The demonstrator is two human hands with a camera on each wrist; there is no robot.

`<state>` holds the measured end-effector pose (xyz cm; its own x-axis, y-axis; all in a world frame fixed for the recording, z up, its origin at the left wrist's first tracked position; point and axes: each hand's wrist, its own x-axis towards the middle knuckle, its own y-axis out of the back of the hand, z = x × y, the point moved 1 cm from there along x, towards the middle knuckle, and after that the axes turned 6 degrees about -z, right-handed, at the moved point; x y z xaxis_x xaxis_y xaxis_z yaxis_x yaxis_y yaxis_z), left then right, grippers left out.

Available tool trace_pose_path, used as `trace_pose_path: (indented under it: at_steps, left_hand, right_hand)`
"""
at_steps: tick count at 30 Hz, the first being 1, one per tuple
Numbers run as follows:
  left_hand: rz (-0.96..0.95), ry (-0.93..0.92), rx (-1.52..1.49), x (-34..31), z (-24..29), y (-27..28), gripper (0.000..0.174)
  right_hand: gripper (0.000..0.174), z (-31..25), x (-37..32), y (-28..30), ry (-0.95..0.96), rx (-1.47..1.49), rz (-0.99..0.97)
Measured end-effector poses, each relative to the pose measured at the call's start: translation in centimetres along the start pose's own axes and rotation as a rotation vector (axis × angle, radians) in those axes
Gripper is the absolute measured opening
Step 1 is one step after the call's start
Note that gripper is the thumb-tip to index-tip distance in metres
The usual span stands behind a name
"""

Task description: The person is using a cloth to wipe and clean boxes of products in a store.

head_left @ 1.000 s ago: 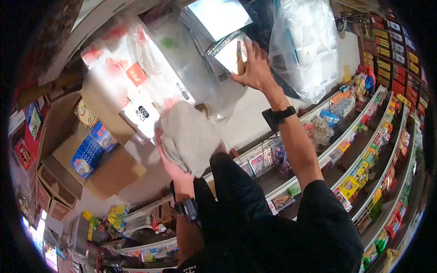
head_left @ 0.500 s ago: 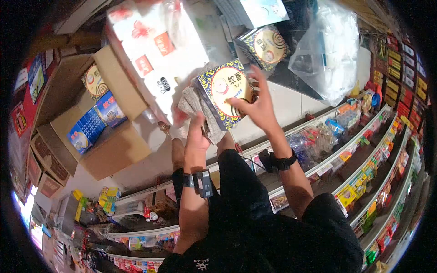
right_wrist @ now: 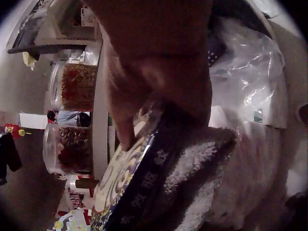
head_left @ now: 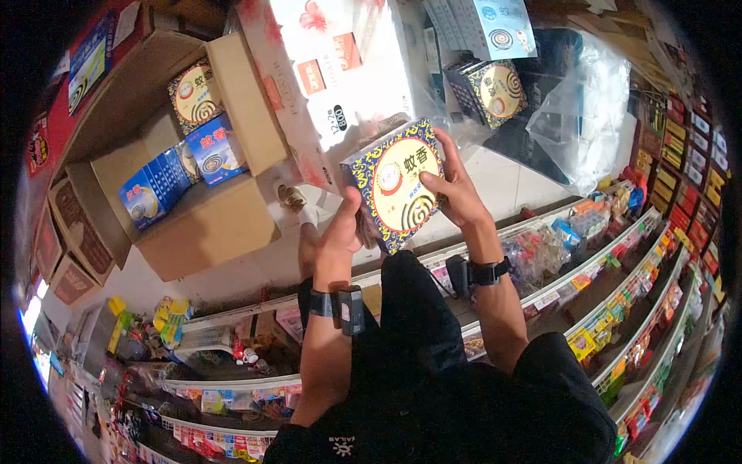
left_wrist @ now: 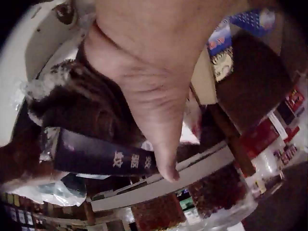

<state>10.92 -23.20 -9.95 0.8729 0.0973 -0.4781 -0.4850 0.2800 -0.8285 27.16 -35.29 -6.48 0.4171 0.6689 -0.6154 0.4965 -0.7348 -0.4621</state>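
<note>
A square box with a yellow round label and dark blue patterned edges is held between both hands. My right hand grips its right side, thumb on the printed face. At the box's left edge is my left hand, thumb raised; a greyish-brown cloth lies between that palm and the box. The left wrist view shows the box's dark side near the thumb. In the right wrist view the cloth lies under the box, with my right thumb on its top face.
An open cardboard carton at left holds blue boxes and a yellow-labelled one. White wrapped packs stand ahead, with similar patterned boxes and a plastic bag to the right. Shelves of small goods curve along the near side.
The right hand has left the stack ahead and now grips a patterned box, brought down against the cloth in the left hand. The view has shifted, showing more of the carton.
</note>
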Motion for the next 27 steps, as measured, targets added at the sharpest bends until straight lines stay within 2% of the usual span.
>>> trace_pose_path:
  at_steps: [1,3,4,6,7,9,10,11,12,13,14,15,17,19,21,23,25,26,27]
  left_hand:
    - [0.000,-0.003,0.001,0.0,0.1,-0.3,0.093]
    - [0.209,-0.021,0.094,0.4,0.4,-0.4,0.086]
    - [0.181,-0.126,0.171,0.6,0.5,-0.2,0.075]
    - [0.207,-0.126,0.089,0.1,0.1,-0.4,0.071]
    - [0.223,-0.127,0.004,0.1,0.0,-1.0,0.067]
    - [0.241,-0.141,0.033,0.0,0.3,-2.3,0.061]
    - [0.288,-0.090,-0.020,-0.4,0.4,-2.2,0.059]
    - [0.337,-0.038,-0.072,-0.8,0.5,-2.5,0.058]
    - [0.347,-0.066,-0.150,-1.1,0.6,-3.0,0.054]
    - [0.271,-0.112,-0.220,-1.1,0.8,-2.9,0.052]
    - [0.297,-0.105,-0.219,-1.2,1.5,-3.6,0.052]
    - [0.327,-0.099,-0.218,-1.7,2.2,-4.3,0.052]
    - [0.310,-0.071,-0.152,-2.3,3.1,-4.4,0.052]
    - [0.295,-0.043,-0.087,-3.6,3.6,-6.7,0.052]
    - [0.192,0.002,0.044,-5.1,3.9,-11.1,0.052]
    - [0.127,0.067,0.039,-5.9,2.9,-14.0,0.052]
    - [-0.011,0.080,-0.037,-6.6,1.6,-18.2,0.054]
    - [-0.014,0.077,-0.080,-6.8,1.4,-21.0,0.063]
    - [-0.095,0.141,-0.156,-7.3,1.5,-22.9,0.067]
  right_hand:
    - [0.084,0.1,0.0,-0.1,0.001,-0.001,-0.003]
    - [0.083,0.1,-0.1,-0.1,0.035,-0.206,0.098]
    - [0.083,-0.2,-0.3,-0.8,0.033,-0.205,0.096]
    - [0.079,-1.1,-1.2,-2.3,0.125,-0.386,0.122]
    - [0.079,-1.1,-1.8,-2.4,0.127,-0.382,0.124]
    - [0.073,-1.1,-3.1,-2.1,0.067,-0.010,0.121]
    - [0.063,-0.7,-3.6,-0.8,-0.044,0.157,0.175]
    - [0.063,-0.4,-4.2,-0.1,-0.041,0.161,0.176]
    - [0.058,0.0,-4.9,0.5,-0.100,0.340,0.270]
    - [0.054,0.3,-5.6,1.1,-0.158,0.520,0.358]
    - [0.047,0.4,-6.4,1.9,-0.206,0.485,0.303]
    - [0.047,0.0,-7.3,2.9,-0.201,0.495,0.297]
    - [0.048,-2.1,-9.1,4.3,-0.282,0.274,0.221]
    - [0.050,-5.7,-11.7,4.4,-0.182,0.230,0.220]
    - [0.048,-8.3,-13.5,3.7,0.085,-0.009,0.260]
    - [0.041,-11.0,-15.7,1.3,0.164,-0.523,0.199]
    - [0.046,-11.7,-16.9,-1.7,0.400,-0.878,0.110]
    - [0.050,-12.5,-18.3,-4.1,0.472,-1.098,0.108]
    - [0.053,-13.9,-20.1,-6.1,0.541,-1.317,0.103]
